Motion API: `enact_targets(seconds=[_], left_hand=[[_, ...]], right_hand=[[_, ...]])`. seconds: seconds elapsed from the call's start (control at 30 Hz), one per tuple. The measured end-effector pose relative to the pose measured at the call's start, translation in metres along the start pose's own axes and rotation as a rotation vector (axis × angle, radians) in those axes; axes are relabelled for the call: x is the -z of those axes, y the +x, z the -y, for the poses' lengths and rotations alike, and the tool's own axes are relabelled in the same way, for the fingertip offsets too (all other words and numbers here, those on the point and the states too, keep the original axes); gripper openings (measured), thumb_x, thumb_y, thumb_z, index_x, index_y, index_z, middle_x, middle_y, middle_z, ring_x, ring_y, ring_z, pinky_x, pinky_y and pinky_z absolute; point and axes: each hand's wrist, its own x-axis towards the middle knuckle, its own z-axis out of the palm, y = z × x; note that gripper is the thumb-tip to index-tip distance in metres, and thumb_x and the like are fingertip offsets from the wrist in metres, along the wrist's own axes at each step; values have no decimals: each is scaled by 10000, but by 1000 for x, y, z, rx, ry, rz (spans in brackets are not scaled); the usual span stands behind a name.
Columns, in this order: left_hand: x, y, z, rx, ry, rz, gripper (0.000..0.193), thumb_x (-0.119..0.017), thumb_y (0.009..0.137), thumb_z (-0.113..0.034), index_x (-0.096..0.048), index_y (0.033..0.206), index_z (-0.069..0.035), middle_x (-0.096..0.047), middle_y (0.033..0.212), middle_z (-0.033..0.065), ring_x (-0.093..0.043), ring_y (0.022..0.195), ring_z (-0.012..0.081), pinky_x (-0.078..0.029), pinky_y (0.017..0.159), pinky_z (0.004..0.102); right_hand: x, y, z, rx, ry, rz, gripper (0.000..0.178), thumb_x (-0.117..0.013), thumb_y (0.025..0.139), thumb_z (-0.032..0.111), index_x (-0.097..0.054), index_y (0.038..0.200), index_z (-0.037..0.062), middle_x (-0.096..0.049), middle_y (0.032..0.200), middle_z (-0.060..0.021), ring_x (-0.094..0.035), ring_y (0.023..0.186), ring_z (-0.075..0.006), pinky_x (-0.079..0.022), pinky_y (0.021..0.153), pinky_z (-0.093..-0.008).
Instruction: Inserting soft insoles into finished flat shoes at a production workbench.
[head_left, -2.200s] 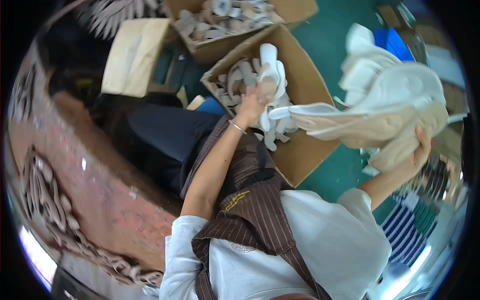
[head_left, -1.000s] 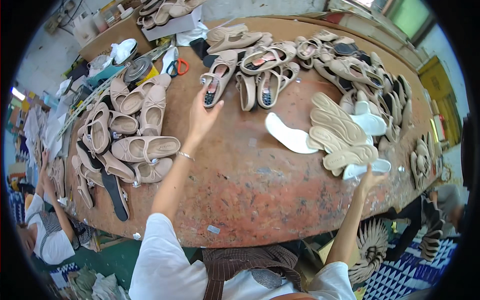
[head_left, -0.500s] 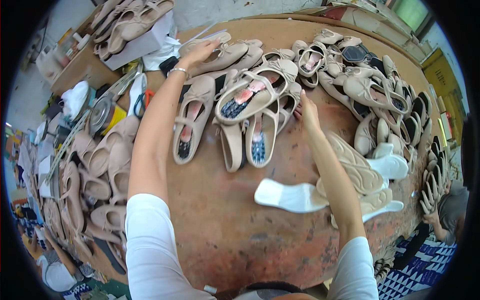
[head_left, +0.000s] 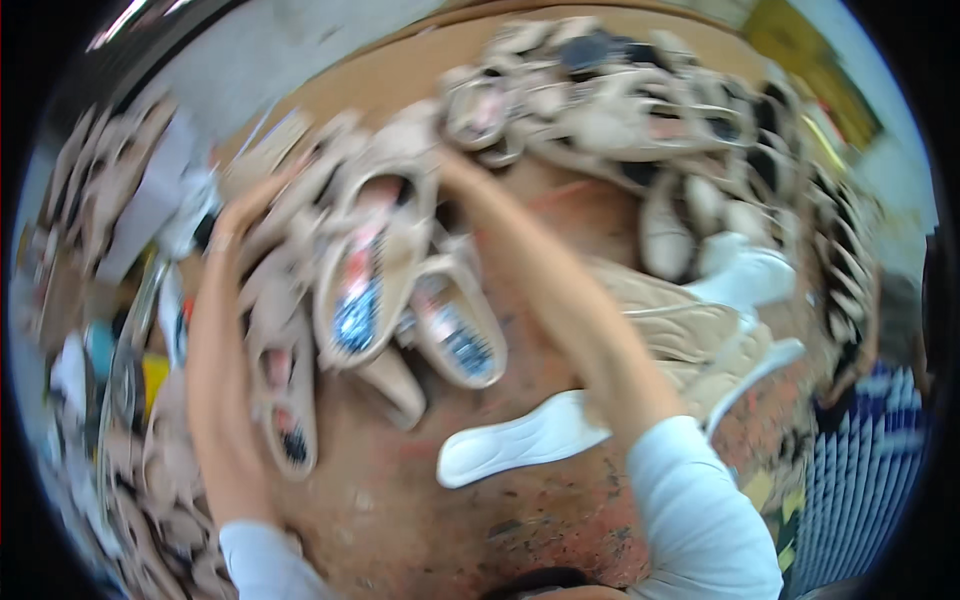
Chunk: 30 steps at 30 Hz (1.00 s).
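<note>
Both my arms reach over a pile of beige strap shoes with bows, and motion smears the picture. At the pile's far left side, my left hand [head_left: 262, 200] lies against a beige shoe [head_left: 300, 190]; its fingers are too blurred to read. Beside the pile's far right, my right hand [head_left: 450, 170] touches or nearly touches the shoes, its fingers hidden. Between my arms, a beige shoe [head_left: 400, 275] with a patterned insole rests on top of others. Another shoe [head_left: 480, 350] lies to its right, and a narrow one [head_left: 283, 390] sits by my left forearm.
White insoles [head_left: 510, 440] and beige insoles [head_left: 660, 330] lie under and beside my right forearm. A second shoe heap [head_left: 640, 120] covers the table's far right. More shoes [head_left: 165, 470] stand at left, near a white box [head_left: 150, 210]. Part of another person [head_left: 895, 320] shows at far right.
My view has turned, so the pile appears further left and tilted. My right hand has moved from the pile's right side toward its far end. My left hand stays by the far-left shoes.
</note>
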Motion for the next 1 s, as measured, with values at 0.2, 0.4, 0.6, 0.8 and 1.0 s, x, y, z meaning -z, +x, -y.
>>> enact_targets(seconds=[0.2,0.4,0.6,0.8,1.0], left_hand=[[-44,-90,-27,266,41,-105,566,-532,978,-521,-662,871,19,-601,842,-40,-492,789,77,-423,688,287],[-122,-257,-91,315,505,-133,509,-459,1013,-437,-617,1021,46,-591,1052,214,-578,985,382,-439,857,419],[-206,-408,-181,318,728,-599,414,-438,1033,-259,-512,1362,-19,-455,1445,235,-418,1347,400,-314,1124,429],[-370,-531,-233,193,524,-874,424,-589,953,-168,-535,1337,3,-435,1465,215,-413,1358,377,-316,1126,463],[-490,-570,-263,267,227,-716,469,-679,897,-167,-556,1337,-57,-362,1511,216,-375,1375,412,-331,1125,475]], right_hand=[[-35,-67,39,-115,-88,5,461,-593,841,457,-682,1130,109,-681,1066,-266,-650,1033,-446,-517,885,-528],[-59,-199,145,-115,75,183,359,-592,853,322,-657,1098,68,-671,1067,-275,-648,1013,-439,-520,866,-491],[15,-329,200,300,-91,-216,364,-662,791,89,-665,1147,13,-671,1105,-190,-634,1038,-371,-501,934,-426],[80,-470,198,-133,-605,-395,411,-619,766,-30,-661,1166,50,-613,1248,-178,-599,1133,-349,-481,963,-431],[96,-438,137,277,-980,-100,725,-671,664,-24,-531,1365,98,-486,1414,-170,-412,1360,-362,-346,1121,-466]])
